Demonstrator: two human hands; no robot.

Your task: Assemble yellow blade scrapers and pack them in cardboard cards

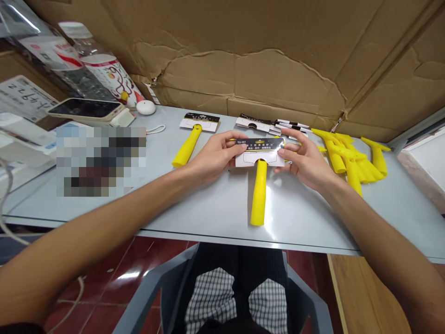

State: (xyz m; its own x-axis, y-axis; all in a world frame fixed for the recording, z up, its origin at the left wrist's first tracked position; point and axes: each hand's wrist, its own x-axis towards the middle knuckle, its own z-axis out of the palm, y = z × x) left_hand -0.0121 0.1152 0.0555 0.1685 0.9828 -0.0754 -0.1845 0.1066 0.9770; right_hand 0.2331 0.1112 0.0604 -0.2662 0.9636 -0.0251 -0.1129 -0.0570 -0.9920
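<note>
A black and white printed card (260, 152) sits around the top of a yellow handle (258, 195), whose lower end points toward the table's front edge. My left hand (217, 155) pinches the card's left edge. At the right edge, my right hand (302, 160) holds the card between thumb and fingers, its lower fingers spread. Left of my hands, a second yellow handle (187, 147) lies with a card (200, 122) on its head. Behind the held card are more printed cards (253, 123). Several yellow handles (352, 160) are piled to the right.
Plastic bottles (109, 76), a phone (85, 108) and a small white case (146, 107) stand or lie at the back left of the grey table (208, 218). A cardboard sheet (271, 74) rises behind it. A blurred patch covers part of the left side.
</note>
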